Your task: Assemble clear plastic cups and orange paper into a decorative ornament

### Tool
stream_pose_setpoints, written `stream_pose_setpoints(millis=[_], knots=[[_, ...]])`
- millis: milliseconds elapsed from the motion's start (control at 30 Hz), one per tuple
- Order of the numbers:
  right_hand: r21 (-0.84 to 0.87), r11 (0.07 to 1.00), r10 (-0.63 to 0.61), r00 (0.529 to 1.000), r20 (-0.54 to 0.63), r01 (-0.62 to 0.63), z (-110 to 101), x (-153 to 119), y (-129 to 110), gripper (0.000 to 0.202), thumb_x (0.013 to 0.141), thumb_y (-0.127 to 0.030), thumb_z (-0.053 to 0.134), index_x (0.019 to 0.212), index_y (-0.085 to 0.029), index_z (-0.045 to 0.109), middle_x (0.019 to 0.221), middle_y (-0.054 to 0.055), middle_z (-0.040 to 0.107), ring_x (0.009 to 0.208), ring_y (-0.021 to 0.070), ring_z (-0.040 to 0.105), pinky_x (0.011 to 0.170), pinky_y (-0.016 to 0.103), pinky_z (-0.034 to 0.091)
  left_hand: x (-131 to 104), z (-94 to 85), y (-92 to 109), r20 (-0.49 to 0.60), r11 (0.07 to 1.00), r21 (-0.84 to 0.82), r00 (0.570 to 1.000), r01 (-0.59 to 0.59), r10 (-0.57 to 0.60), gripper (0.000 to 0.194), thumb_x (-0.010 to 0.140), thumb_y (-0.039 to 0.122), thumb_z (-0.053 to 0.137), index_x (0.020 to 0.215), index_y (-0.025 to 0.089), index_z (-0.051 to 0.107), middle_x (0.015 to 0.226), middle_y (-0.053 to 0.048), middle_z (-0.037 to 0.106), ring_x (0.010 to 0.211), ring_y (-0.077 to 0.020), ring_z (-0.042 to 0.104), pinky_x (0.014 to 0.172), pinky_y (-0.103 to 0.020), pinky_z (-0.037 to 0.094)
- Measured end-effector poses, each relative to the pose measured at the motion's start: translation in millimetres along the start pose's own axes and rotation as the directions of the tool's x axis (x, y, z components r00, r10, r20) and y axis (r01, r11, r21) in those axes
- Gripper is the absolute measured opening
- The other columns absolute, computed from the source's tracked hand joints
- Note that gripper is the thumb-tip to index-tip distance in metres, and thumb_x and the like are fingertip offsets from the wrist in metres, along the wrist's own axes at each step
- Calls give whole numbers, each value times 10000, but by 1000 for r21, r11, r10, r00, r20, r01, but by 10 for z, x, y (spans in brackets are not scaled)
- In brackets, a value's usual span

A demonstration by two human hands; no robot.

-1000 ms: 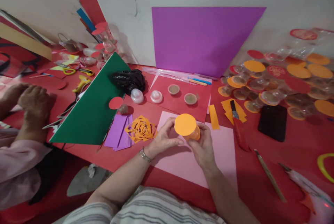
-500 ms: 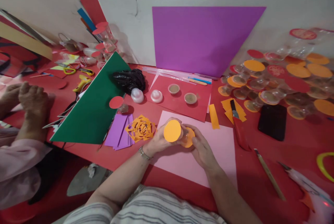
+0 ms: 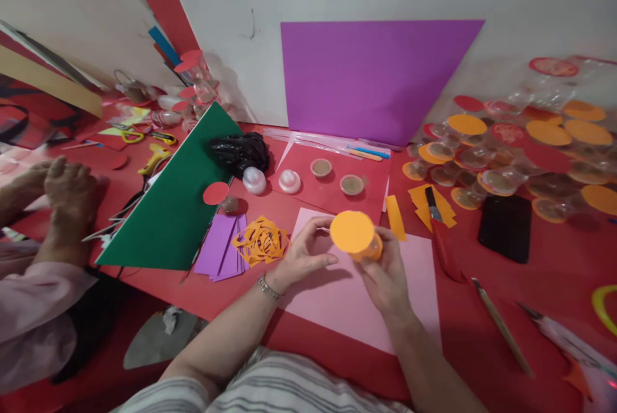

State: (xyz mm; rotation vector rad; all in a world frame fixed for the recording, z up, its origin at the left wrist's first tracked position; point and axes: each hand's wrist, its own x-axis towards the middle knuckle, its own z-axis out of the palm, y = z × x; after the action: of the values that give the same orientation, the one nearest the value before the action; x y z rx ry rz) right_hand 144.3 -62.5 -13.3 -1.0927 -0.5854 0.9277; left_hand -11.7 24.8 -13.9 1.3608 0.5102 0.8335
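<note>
My right hand is closed around a handmade hourglass, which has an orange paper disc on each end and clear plastic between. Its upper disc faces me, while the lower one is mostly hidden by my fingers. My left hand is just left of it, thumb and fingers apart, with nothing in its grasp. Both hands are above a pink sheet on the red table. Left of my left hand lie orange cut paper scraps and purple paper strips.
Two sand-filled cups and clear plastic domes stand behind. At right are stacked hourglasses, a black phone, a red-handled cutter and a glue gun. A green board leans at left, beside another person's hands.
My left hand has let go of the hourglass and opened. My right hand has moved it slightly right and tilted it, so the upper disc now covers more of the plastic.
</note>
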Motion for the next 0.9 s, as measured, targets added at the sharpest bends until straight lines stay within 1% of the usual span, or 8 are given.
stream_pose_setpoints(millis=[133, 300, 400, 500, 600, 700, 800, 900], knots=[[9, 1000, 9, 998, -60, -9, 41, -32, 46, 436, 770, -365, 772, 1126, -330, 523, 1178, 9, 622, 1003, 196, 638, 903, 399, 552, 1, -8, -7, 5, 998, 55, 1000, 5, -6, 732, 705, 543, 872, 1312, 241, 597, 1329, -117, 597, 1251, -297, 542, 1081, -430, 414], [-28, 1000, 7, 999, -51, -9, 67, -72, 85, 504, 729, -322, 829, 1139, -302, 537, 1216, 35, 616, 1079, 209, 625, 895, 372, 559, -9, 8, -30, -4, 998, 58, 1000, -2, 2, 760, 672, 564, 885, 1297, 239, 600, 1321, -110, 591, 1243, -303, 536, 1094, -447, 407], [-78, 995, -64, 998, 19, 65, 98, -104, 107, 502, 748, -291, 828, 1150, -299, 526, 1278, 64, 619, 1166, 230, 626, 945, 408, 565, -20, 53, -5, -54, 998, 51, 998, 40, -38, 789, 620, 571, 912, 1257, 222, 603, 1254, -100, 605, 1183, -298, 572, 1045, -428, 459], [-118, 979, -152, 981, 120, 166, 130, -145, 148, 469, 815, -282, 779, 1189, -299, 496, 1344, 95, 590, 1200, 233, 641, 976, 429, 573, -22, 92, 53, -90, 996, 75, 995, 49, -42, 653, 658, 558, 894, 1128, 190, 629, 1102, -71, 619, 1033, -252, 627, 944, -393, 524], [-126, 973, -174, 973, 153, 194, 124, -164, 185, 508, 833, -291, 771, 1244, -311, 475, 1390, 100, 563, 1234, 237, 636, 1001, 435, 569, -12, 90, 110, -98, 990, 138, 995, 2, 11, 525, 725, 541, 852, 1042, 176, 650, 1041, -62, 611, 966, -232, 636, 902, -389, 541], [-125, 985, -93, 980, 175, 116, 56, -134, 189, 560, 829, -406, 777, 1295, -310, 481, 1403, 113, 578, 1293, 266, 593, 1042, 460, 540, -2, 52, 144, -79, 984, 177, 996, -20, 35, 473, 730, 501, 857, 1034, 185, 682, 1072, -68, 598, 981, -236, 623, 911, -397, 535], [-125, 992, 50, 971, 232, -21, -38, -83, 164, 554, 869, -567, 683, 1321, -292, 521, 1405, 119, 602, 1321, 292, 570, 1055, 465, 522, -9, 8, 160, -9, 992, 119, 999, -43, 45, 410, 751, 461, 847, 1029, 192, 713, 1091, -80, 587, 1050, -253, 607, 950, -390, 524], [-122, 985, 150, 946, 286, -119, -85, -55, 114, 513, 884, -596, 640, 1298, -298, 585, 1352, 83, 654, 1240, 292, 628, 1001, 439, 549, -33, -19, 171, 73, 998, 58, 997, -28, 23, 370, 798, 435, 810, 1055, 185, 721, 1117, -98, 578, 1106, -266, 587, 978, -386, 516]])
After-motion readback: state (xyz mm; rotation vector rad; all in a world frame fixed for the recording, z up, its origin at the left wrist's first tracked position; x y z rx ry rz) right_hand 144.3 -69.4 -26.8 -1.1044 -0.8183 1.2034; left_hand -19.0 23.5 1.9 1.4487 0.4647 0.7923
